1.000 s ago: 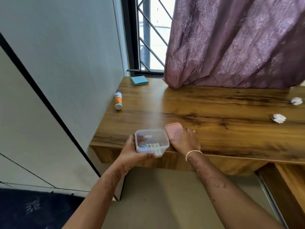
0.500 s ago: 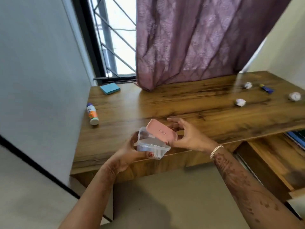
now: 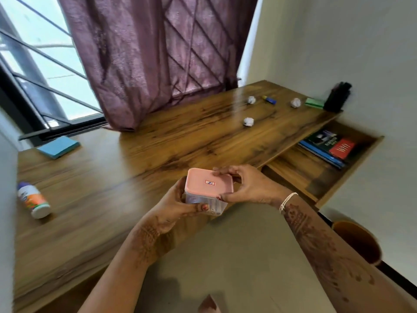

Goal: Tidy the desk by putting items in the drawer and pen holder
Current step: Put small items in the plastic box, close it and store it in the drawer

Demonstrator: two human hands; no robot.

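I hold a small clear plastic box with a pink lid over the desk's front edge. My left hand grips the box from below and the left. My right hand presses on the lid from the right, thumb at its near corner. The open drawer at the right holds books. A black pen holder stands at the far right corner. On the wooden desk lie a glue stick, a blue sticky pad, a small blue item and a green pad.
Three crumpled paper balls lie on the right half of the desk. A purple curtain hangs onto the back edge in front of a barred window. A brown round bin stands on the floor at the right.
The pink lid went from lying on the desk, to tilted over the box, to flat on top of it. My view swung right, revealing the drawer and pen holder.
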